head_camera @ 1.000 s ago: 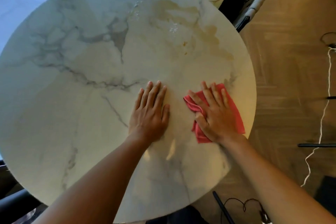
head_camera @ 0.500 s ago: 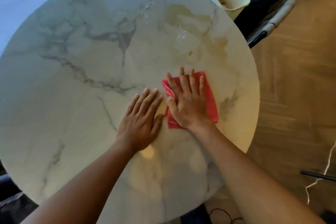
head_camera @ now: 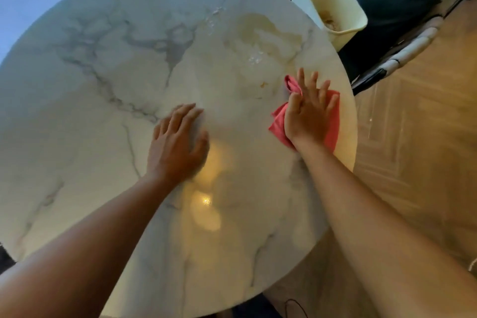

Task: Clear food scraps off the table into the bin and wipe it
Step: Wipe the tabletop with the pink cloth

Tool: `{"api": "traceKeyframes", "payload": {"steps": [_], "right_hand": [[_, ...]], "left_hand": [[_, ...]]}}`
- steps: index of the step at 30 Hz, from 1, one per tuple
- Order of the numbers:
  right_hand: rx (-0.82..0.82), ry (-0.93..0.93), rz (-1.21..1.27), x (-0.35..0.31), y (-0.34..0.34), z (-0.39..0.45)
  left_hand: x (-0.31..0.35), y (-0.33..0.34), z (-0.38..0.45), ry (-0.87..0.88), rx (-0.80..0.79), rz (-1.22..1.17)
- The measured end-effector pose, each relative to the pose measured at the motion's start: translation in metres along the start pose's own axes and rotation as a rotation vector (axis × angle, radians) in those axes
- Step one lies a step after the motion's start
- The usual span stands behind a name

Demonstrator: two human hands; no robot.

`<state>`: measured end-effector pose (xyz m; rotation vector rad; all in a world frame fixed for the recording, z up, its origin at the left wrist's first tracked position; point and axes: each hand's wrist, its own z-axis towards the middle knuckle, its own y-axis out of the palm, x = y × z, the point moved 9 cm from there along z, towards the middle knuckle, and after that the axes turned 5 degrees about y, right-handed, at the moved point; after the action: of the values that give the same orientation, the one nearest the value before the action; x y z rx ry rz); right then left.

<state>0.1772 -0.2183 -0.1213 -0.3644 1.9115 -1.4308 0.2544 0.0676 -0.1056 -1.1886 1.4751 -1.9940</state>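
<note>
A round white marble table point(head_camera: 98, 116) fills the view. My right hand point(head_camera: 308, 111) presses flat, fingers spread, on a red cloth point(head_camera: 333, 121) near the table's right edge. My left hand point(head_camera: 178, 144) rests flat on the marble at the middle, fingers straight. A small yellowish crumb point(head_camera: 263, 84) lies just left of the cloth's bunched top corner. Wet specks point(head_camera: 255, 59) glisten farther back. A cream bin point(head_camera: 329, 5) stands beyond the table's far right edge, with food scraps point(head_camera: 329, 20) inside.
Wooden floor point(head_camera: 418, 150) runs along the right side. A white and black chair edge point(head_camera: 402, 57) sits between the bin and the floor. A dark cable point(head_camera: 294, 304) lies under the near table edge.
My right hand has slid the red cloth to the right, toward the table's edge, and the cloth's top corner has bunched up. My left hand has stayed flat at the middle.
</note>
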Motion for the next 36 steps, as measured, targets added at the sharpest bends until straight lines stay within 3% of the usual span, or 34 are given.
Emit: {"api": "traceKeyframes", "payload": {"steps": [4, 8, 12, 14, 16, 20, 25, 30, 32, 36], "right_hand": [[-0.087, -0.085, -0.118, -0.061, 0.029, 0.020], [-0.115, -0.411, -0.237, -0.105, 0.057, -0.033], [-0.181, -0.612, -0.256, -0.078, 0.054, -0.094], [-0.158, -0.558, -0.280, -0.049, 0.039, -0.085], [-0.118, -0.390, -0.308, -0.028, 0.027, -0.050], [-0.075, -0.171, -0.280, -0.053, 0.032, 0.015], [-0.132, -0.314, -0.300, -0.120, 0.063, 0.010], [-0.153, -0.557, -0.327, -0.098, 0.061, -0.061], [-0.149, -0.539, -0.344, -0.067, 0.047, -0.067], [-0.112, -0.329, -0.341, -0.039, 0.031, -0.034]], "left_hand": [[-0.018, 0.018, 0.015, -0.241, -0.071, 0.088], [-0.016, 0.022, 0.013, -0.237, -0.092, 0.150], [-0.017, 0.021, 0.014, -0.248, -0.091, 0.150], [-0.016, 0.020, 0.015, -0.243, -0.093, 0.143], [-0.016, 0.020, 0.014, -0.242, -0.092, 0.139], [-0.016, 0.020, 0.016, -0.232, -0.095, 0.121], [-0.018, 0.023, 0.017, -0.231, -0.099, 0.120], [-0.019, 0.024, 0.017, -0.228, -0.100, 0.113], [-0.018, 0.024, 0.016, -0.226, -0.103, 0.103], [-0.016, 0.022, 0.017, -0.233, -0.116, 0.096]]}}
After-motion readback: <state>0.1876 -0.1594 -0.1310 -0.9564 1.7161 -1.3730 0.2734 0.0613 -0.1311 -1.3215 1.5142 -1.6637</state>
